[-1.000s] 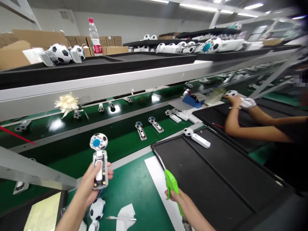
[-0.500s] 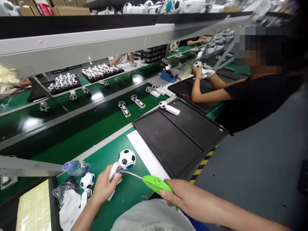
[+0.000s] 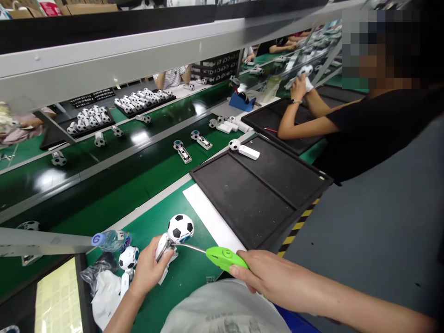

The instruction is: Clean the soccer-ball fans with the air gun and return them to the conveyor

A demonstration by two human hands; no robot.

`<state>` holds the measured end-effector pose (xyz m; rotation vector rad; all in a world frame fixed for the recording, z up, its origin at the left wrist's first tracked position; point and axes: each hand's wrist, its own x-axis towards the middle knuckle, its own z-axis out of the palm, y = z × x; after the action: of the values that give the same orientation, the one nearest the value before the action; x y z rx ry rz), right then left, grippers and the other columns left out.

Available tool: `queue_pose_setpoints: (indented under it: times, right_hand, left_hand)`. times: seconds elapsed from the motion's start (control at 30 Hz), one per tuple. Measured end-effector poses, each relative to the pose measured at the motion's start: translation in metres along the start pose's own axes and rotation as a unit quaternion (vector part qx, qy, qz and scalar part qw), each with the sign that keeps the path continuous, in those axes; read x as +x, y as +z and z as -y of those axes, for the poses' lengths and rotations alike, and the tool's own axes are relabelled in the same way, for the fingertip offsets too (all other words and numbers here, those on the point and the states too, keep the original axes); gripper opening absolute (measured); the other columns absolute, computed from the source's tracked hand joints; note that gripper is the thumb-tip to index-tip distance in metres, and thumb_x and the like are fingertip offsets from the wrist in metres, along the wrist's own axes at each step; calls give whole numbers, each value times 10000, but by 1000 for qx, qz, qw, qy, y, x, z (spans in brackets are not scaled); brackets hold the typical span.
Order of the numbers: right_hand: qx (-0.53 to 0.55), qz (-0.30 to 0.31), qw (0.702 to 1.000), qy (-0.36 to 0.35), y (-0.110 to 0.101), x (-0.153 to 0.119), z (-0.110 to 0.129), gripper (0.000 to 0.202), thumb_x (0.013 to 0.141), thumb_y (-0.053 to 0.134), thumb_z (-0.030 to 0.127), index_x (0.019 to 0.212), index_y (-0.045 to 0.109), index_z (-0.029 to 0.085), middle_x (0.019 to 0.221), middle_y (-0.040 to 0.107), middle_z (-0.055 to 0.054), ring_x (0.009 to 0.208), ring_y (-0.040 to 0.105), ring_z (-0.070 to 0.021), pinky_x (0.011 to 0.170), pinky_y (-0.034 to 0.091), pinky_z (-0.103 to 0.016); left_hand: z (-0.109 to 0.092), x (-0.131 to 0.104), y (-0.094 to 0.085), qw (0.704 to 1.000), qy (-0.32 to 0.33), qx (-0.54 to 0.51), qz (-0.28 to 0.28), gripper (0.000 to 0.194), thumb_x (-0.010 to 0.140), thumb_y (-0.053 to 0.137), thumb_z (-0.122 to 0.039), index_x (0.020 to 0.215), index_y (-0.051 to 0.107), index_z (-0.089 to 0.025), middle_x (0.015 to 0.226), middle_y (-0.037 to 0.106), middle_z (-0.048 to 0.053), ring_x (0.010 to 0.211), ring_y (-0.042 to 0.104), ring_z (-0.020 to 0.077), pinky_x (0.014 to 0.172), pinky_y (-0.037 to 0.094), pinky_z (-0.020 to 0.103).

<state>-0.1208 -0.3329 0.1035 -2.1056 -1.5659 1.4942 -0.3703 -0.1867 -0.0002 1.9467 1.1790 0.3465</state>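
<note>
My left hand [image 3: 150, 267] is wrapped round the white handle of a soccer-ball-headed device [image 3: 181, 228], holding it above the green bench top. In my right hand [image 3: 263, 273] is a green-handled tool [image 3: 225, 259] with a thin, slightly bent metal shaft. That shaft reaches the neck just below the ball; its very tip is hidden there. Left of my left hand a second soccer-ball device [image 3: 128, 258] lies by a white cloth [image 3: 105, 296]. Behind it are a plastic bottle [image 3: 110, 240] on its side and some crumpled dark plastic film [image 3: 99, 272].
A black tray [image 3: 243, 199] holds one white-handled ball device [image 3: 248, 151]. Opened devices [image 3: 182, 151] lie on the green conveyor [image 3: 145, 178]. At right a co-worker [image 3: 312, 121] handles a similar device. A metal shelf beam [image 3: 138, 60] crosses above; a yellow sheet [image 3: 58, 296] lies at lower left.
The view has shifted slightly. My hands keep nearly the same pose, the ball tilted a little differently at the shaft. The co-worker's hands have moved up and right with their device.
</note>
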Motion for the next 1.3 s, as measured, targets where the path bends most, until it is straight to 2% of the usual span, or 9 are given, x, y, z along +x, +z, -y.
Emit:
queue_pose_setpoints:
  times: [0.2, 0.3, 0.47, 0.57, 0.63, 0.83, 1.1, 1.2, 1.3]
  right_hand:
    - [3, 9, 1000, 12, -2, 4, -2, 442, 852, 278, 560, 721, 507, 204, 755, 633, -80, 703, 569, -234, 630, 370, -326]
    - [74, 19, 997, -26, 1, 14, -11, 460, 867, 276, 542, 717, 535, 192, 751, 627, -58, 715, 571, -201, 675, 407, -312]
    - [234, -8, 972, -28, 18, 58, -41, 463, 843, 307, 561, 777, 548, 171, 792, 632, -55, 713, 588, -171, 649, 480, -277]
    - [195, -75, 978, 16, 22, 101, -57, 480, 840, 256, 550, 808, 532, 158, 825, 627, -97, 747, 607, -203, 623, 501, -304]
    - [144, -124, 981, 35, 20, 133, -61, 489, 853, 240, 527, 847, 536, 137, 850, 619, -133, 788, 608, -234, 684, 497, -348]
    - [-12, -248, 968, 23, 34, 194, -54, 562, 863, 377, 366, 1335, 300, 69, 1321, 406, -228, 1206, 388, -357, 978, 329, -498]
    - [-104, -233, 967, -23, 82, 172, -84, 529, 818, 529, 343, 1292, 405, 146, 1328, 436, -174, 1202, 403, -322, 973, 388, -474]
    - [-153, -261, 951, -60, 90, 170, -94, 524, 823, 525, 357, 1284, 398, 142, 1288, 455, -181, 1181, 422, -304, 957, 411, -448]
    - [-206, -288, 932, -78, 95, 172, -97, 565, 810, 546, 375, 1290, 370, 136, 1294, 440, -182, 1178, 418, -300, 923, 436, -426]
  left_hand:
    - [0, 2, 2, 999, -46, -25, -8, 354, 711, 564, -456, 954, 577, -199, 806, 661, 38, 739, 606, 232, 700, 454, 321]
    - [-2, 6, 7, 983, -112, -148, 5, 423, 693, 595, -502, 971, 543, -187, 854, 658, 53, 684, 610, 206, 640, 475, 314]
    - [-7, 27, 18, 844, -253, -473, -19, 524, 744, 517, -614, 953, 554, -134, 706, 652, 72, 508, 578, 153, 456, 452, 253]
    - [-3, 49, 20, 751, -342, -562, -60, 411, 829, 488, -502, 914, 586, -112, 636, 628, 59, 513, 596, 150, 479, 483, 251]
    - [2, 67, 20, 727, -366, -573, -96, 259, 854, 510, -372, 883, 573, -123, 677, 632, 50, 582, 630, 159, 521, 511, 260]
    - [16, 144, 6, 728, -372, -544, -190, 133, 875, 484, -191, 805, 552, -101, 686, 612, 41, 558, 609, 133, 534, 516, 268]
    - [30, 286, -39, 780, -337, -453, -271, 160, 868, 515, -210, 972, 561, -98, 842, 615, 38, 700, 599, 117, 657, 522, 287]
    - [27, 301, -51, 799, -348, -396, -290, 267, 844, 532, -179, 1099, 519, -102, 1098, 570, 108, 927, 582, 180, 800, 494, 372]
    - [6, 273, -52, 828, -317, -353, -299, 390, 820, 524, -125, 1202, 452, -105, 1268, 467, 136, 1097, 507, 202, 925, 415, 382]
